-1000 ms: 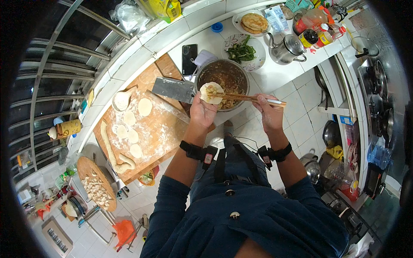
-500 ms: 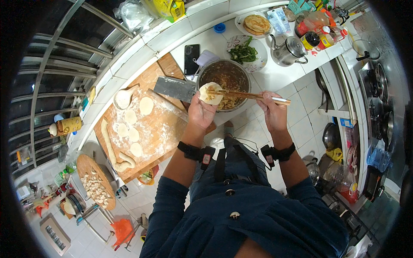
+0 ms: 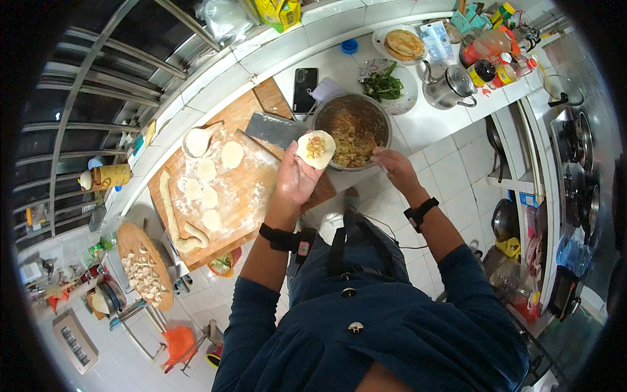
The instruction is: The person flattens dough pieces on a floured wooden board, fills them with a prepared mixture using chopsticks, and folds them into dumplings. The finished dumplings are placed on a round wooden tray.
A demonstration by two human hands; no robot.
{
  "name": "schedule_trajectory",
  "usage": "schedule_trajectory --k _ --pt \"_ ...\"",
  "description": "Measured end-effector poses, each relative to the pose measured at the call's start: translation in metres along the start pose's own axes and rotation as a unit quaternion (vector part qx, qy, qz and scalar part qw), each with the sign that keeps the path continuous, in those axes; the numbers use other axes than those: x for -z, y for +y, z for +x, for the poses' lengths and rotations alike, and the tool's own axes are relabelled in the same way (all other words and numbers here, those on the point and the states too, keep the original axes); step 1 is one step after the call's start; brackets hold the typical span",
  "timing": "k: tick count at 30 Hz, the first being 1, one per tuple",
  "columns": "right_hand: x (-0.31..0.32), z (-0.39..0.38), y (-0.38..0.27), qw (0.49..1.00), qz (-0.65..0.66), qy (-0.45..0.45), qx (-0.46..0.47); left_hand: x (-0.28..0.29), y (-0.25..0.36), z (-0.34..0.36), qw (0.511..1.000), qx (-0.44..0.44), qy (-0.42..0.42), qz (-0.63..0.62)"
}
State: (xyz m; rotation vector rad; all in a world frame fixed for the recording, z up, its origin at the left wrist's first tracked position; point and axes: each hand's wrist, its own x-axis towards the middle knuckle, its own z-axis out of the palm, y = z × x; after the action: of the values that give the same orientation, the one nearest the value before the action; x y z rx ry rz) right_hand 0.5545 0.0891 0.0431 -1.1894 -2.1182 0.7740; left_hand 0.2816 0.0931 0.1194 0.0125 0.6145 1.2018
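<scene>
On the upturned fingers of my left hand (image 3: pixel 298 178) lies a round dumpling wrapper (image 3: pixel 327 155) with a small mound of filling (image 3: pixel 316 147) in its middle. My right hand (image 3: pixel 400 171) is closed around chopsticks (image 3: pixel 373 142) at the right side of a metal pot (image 3: pixel 390 124). Little of the chopsticks shows; their tips are not plain to see. Chopped filling (image 3: pixel 351 145) covers the pot's bottom. Just left of the wrapper is the wide grey blade of a cleaver (image 3: pixel 273 129).
A floured wooden board (image 3: pixel 241 196) carries several wrappers (image 3: pixel 231 155), a dough rope (image 3: pixel 168 202) and a flour bowl (image 3: pixel 196 142). Finished dumplings fill a round wooden tray (image 3: pixel 130 235). Behind the pot are a phone (image 3: pixel 305 90), a plate of greens (image 3: pixel 384 83) and a kettle (image 3: pixel 450 85).
The chopsticks have left the wrapper; my right hand has lowered and swung them toward the pot's right side. Filling now sits on the wrapper. The whole view has shifted slightly.
</scene>
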Motion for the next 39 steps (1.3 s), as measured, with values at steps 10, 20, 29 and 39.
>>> schedule_trajectory --k 10,20,29,39 --pt "0.030 0.052 -0.115 0.986 -0.062 -0.013 0.157 -0.021 0.026 -0.047 0.999 0.041 -0.032 -0.005" --pt "-0.005 0.098 -0.214 0.991 0.082 0.066 0.087 -0.024 0.056 -0.099 0.991 -0.021 -0.087 0.100" --pt "-0.034 0.110 -0.273 0.986 0.127 0.088 0.063 -0.019 0.088 -0.147 0.915 -0.132 -0.015 0.382" --pt "-0.057 0.124 -0.310 0.979 0.167 0.011 0.117 -0.010 0.123 -0.183 0.865 -0.224 -0.019 0.449"
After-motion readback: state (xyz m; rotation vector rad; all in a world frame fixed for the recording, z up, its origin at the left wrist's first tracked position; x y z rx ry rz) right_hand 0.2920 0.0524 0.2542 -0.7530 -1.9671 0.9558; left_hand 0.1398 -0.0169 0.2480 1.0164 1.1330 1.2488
